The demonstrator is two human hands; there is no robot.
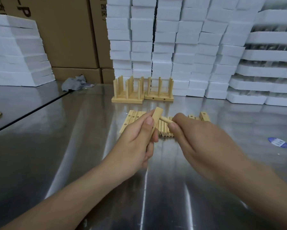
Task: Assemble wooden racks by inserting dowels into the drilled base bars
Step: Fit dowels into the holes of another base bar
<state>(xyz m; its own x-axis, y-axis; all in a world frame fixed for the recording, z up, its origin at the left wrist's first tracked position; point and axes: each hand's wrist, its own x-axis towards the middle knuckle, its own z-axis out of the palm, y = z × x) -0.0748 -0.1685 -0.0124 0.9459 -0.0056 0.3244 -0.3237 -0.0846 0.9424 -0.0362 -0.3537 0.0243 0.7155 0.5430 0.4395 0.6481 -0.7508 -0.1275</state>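
Low over the steel tabletop, the left grip grasps a drilled base bar, tilted up. The right grip pinches a dowel whose far end meets that bar. Just beyond lie loose dowels and spare bars. Farther back, assembled racks stand before stacked white foam blocks.

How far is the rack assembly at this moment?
Looks done: two pale wooden racks with upright dowels stand at the back of the shiny metal table. In hand: the left hand grips a pale wooden base bar, the right hand holds a round wooden dowel at it. Left: a row of loose dowels and drilled bars.
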